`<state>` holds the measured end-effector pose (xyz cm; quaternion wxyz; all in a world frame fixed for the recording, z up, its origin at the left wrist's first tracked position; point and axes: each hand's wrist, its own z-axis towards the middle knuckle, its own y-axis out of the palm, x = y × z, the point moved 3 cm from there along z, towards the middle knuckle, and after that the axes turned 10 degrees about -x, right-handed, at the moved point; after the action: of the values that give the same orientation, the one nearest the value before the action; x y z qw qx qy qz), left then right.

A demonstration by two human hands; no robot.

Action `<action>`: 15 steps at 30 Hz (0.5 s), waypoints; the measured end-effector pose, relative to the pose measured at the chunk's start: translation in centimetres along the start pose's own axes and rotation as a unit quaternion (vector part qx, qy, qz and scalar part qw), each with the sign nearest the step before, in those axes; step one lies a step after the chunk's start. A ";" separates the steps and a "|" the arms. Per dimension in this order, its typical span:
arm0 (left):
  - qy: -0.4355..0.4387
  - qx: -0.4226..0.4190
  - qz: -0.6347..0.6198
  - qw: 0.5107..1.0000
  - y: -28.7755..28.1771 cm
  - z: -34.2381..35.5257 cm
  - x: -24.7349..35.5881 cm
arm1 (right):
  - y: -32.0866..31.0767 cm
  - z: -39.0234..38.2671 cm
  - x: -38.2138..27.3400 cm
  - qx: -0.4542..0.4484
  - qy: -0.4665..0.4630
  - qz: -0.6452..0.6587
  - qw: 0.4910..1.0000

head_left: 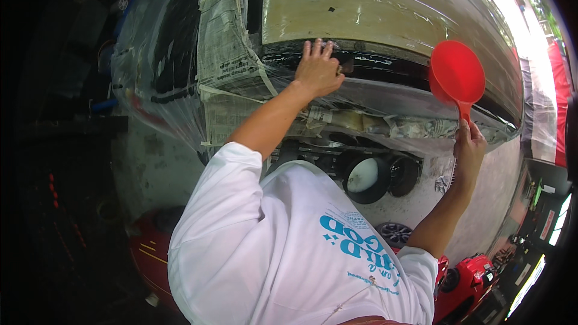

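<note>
Against the wet beige car panel [385, 0], the left hand [317, 71] is laid flat, fingers spread and pressed near the panel's lower edge, just above a dark glossy trim strip [385, 63]. The right hand [468, 147] is closed around the handle of a red plastic water scoop [457, 75], held upright with the bowl raised beside the panel, clear of the surface. Masking newspaper [226, 48] is taped over the area left of the left hand, covered by clear plastic sheeting [162, 54]. More crumpled newspaper [415, 126] is tucked along below the trim. Below the arms, a dark bucket [366, 179] with pale liquid is seen on the concrete floor [150, 162]. A white long-sleeved shirt [271, 247] fills the lower view.
</note>
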<state>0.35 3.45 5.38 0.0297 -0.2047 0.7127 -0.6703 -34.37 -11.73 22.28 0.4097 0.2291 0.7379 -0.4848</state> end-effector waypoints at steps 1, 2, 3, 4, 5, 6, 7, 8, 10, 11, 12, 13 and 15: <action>0.010 0.021 -0.073 0.997 1.1 -0.6 -1.5 | -0.1 -0.2 0.0 0.007 0.000 -0.024 1.000; -0.005 0.031 -0.084 0.996 1.1 -1.3 -2.1 | 0.0 -0.4 0.1 0.012 0.001 -0.046 0.999; -0.021 0.041 -0.093 0.995 1.1 -2.2 -2.6 | -0.3 -0.4 0.3 0.015 -0.017 -0.088 0.996; -0.037 0.051 -0.103 0.993 1.1 -2.8 -3.0 | -0.6 -0.3 0.5 0.017 -0.036 -0.130 0.991; -0.017 0.076 -0.109 0.991 2.2 -2.8 -2.9 | -0.3 -0.3 0.7 0.015 -0.056 -0.169 0.984; 0.006 0.069 -0.100 0.993 2.6 -2.7 -2.2 | 0.3 -0.5 0.4 0.008 -0.062 -0.186 0.981; 0.030 0.061 -0.091 0.994 3.0 -2.6 -1.2 | 0.7 -0.7 -0.1 0.002 -0.068 -0.202 0.977; 0.056 0.056 -0.084 0.993 3.2 -2.1 -0.2 | 1.1 -0.7 -0.6 -0.002 -0.074 -0.220 0.973; 0.060 0.056 -0.099 0.992 3.1 -1.1 1.5 | 2.3 -0.7 -0.8 -0.009 -0.108 -0.219 0.970; 0.066 0.056 -0.104 0.991 2.9 -0.4 2.3 | 2.9 -0.8 -0.9 -0.009 -0.124 -0.217 0.968; 0.071 0.053 -0.106 0.990 2.9 0.1 2.7 | 3.8 -0.9 -1.4 -0.022 -0.123 -0.222 0.967; 0.076 0.049 -0.108 0.990 2.9 0.8 2.7 | 5.0 -0.8 -2.4 -0.034 -0.122 -0.228 0.965; 0.089 0.020 -0.110 0.990 2.7 2.1 2.4 | 7.0 -0.9 -3.5 -0.042 -0.130 -0.225 0.965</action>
<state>-1.90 0.74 3.17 -0.1039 -0.2209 0.6721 -0.6991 -27.59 -7.77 21.66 0.3920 -0.0249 0.7306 -0.5586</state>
